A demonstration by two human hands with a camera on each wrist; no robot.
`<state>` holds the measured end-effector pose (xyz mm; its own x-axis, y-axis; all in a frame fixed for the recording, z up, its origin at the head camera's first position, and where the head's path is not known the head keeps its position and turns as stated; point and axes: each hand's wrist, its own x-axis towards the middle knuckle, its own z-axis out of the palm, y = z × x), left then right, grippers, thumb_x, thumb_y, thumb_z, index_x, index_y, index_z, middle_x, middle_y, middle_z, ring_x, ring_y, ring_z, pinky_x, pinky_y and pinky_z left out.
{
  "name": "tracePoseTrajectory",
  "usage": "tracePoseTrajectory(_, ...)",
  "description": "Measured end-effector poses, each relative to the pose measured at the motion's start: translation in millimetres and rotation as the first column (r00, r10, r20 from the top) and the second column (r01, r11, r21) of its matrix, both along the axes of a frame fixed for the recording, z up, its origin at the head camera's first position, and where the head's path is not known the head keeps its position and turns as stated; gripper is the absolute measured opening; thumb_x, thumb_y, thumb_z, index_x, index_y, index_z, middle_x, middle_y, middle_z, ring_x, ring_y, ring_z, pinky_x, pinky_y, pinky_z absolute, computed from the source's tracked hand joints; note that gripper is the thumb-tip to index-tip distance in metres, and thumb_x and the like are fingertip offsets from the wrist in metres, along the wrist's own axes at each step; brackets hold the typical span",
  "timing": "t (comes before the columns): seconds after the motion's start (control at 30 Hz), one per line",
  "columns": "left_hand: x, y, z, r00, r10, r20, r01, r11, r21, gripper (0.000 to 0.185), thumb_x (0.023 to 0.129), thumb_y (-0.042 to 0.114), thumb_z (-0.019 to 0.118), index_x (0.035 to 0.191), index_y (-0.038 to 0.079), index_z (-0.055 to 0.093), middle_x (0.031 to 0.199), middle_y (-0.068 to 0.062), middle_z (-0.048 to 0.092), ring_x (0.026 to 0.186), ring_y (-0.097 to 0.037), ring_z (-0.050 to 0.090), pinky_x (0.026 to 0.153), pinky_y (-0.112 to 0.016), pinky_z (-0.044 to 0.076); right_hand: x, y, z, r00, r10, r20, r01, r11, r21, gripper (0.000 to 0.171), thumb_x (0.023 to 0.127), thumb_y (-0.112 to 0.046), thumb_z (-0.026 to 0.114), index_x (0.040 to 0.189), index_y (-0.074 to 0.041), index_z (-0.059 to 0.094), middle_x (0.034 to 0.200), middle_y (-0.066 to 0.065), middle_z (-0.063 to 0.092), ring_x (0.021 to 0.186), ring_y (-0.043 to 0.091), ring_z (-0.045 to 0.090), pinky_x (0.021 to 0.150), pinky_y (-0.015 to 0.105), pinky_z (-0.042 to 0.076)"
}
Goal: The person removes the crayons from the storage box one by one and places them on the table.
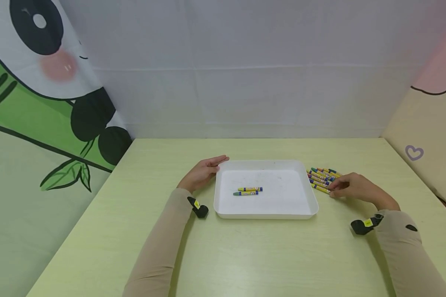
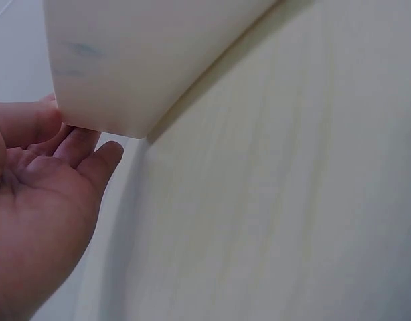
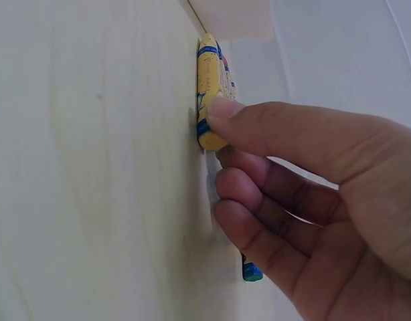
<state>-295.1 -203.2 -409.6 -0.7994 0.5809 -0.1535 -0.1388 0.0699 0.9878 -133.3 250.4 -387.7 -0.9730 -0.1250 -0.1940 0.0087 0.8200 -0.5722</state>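
A shallow white tray (image 1: 265, 209) lies on the table with two crayons inside, a yellow crayon (image 1: 250, 189) and a green crayon (image 1: 245, 193). At the tray's far left corner my left hand (image 1: 200, 175) holds the wall, thumb against its side and fingers around the back. My right hand (image 1: 353, 190) pinches the end of a yellow crayon (image 3: 209, 87) between thumb and fingers. This is the nearest one of a pile of crayons (image 1: 321, 175), several of them lying side by side against the tray's right side. Part of the pile is hidden behind my right hand.
The pale wooden table (image 1: 245, 255) runs back to a grey-white cloth wall (image 1: 245, 95). Printed panels with cartoon drawings stand at the left and right. A black wrist camera (image 1: 200, 209) sits on the left sleeve, another camera (image 1: 364, 226) on the right.
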Motion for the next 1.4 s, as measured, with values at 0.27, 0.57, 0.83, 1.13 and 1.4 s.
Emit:
tracePoseTrajectory(0.27,-0.4,2,1.3,1.000,0.003,-0.008,-0.003,1.000,0.004,0.048,0.101,-0.001,0.039,0.147,0.011,0.040,0.152,0.001,0.040,0.144,-0.013,0.029,0.118,-0.034,0.025,-5.0,4,4.5,1.000,0.015,-0.024,-0.016,1.000,-0.004,0.027,0.087,-0.030,0.070,0.105,-0.009,0.073,0.107,0.008,0.070,0.091,0.013,0.055,0.075,0.027,0.047)
tracePoseTrajectory(0.57,-1.8,5,2.0,1.000,0.009,-0.009,-0.009,1.000,0.013,0.049,0.100,-0.003,0.039,0.148,0.010,0.039,0.153,0.000,0.040,0.144,-0.014,0.029,0.118,-0.035,0.026,-9.9,1,15.3,0.998,0.030,-0.062,-0.032,0.999,-0.026,0.025,0.090,-0.025,0.067,0.107,-0.007,0.072,0.104,0.007,0.071,0.094,0.013,0.058,0.075,0.026,0.050)
tracePoseTrajectory(0.83,-2.8,6,2.1,1.000,0.008,-0.016,-0.008,1.000,0.014,0.049,0.100,-0.003,0.039,0.148,0.010,0.038,0.153,-0.001,0.039,0.144,-0.015,0.029,0.118,-0.035,0.026,-17.5,-8,29.8,0.997,0.034,-0.072,-0.037,0.998,-0.042,0.029,0.090,-0.027,0.067,0.109,-0.005,0.071,0.104,0.007,0.071,0.096,0.017,0.060,0.078,0.030,0.050)
tracePoseTrajectory(1.13,-5.7,8,1.5,1.000,0.008,-0.021,-0.007,1.000,0.019,0.049,0.100,-0.004,0.038,0.148,0.009,0.038,0.153,-0.001,0.039,0.145,-0.015,0.028,0.119,-0.035,0.025,-30.4,-17,42.2,0.994,0.069,-0.086,-0.075,0.995,-0.068,0.033,0.091,-0.028,0.066,0.113,-0.004,0.069,0.107,0.009,0.071,0.093,0.016,0.063,0.079,0.031,0.052)
tracePoseTrajectory(1.4,-7.1,10,2.1,1.000,0.023,-0.006,-0.023,1.000,0.010,0.049,0.100,-0.003,0.039,0.148,0.010,0.039,0.153,0.000,0.039,0.145,-0.015,0.029,0.118,-0.035,0.026,-43.5,-26,48.9,0.991,0.112,-0.079,-0.118,0.990,-0.074,0.032,0.091,-0.032,0.066,0.112,-0.007,0.070,0.103,0.006,0.071,0.091,0.016,0.062,0.075,0.030,0.051)
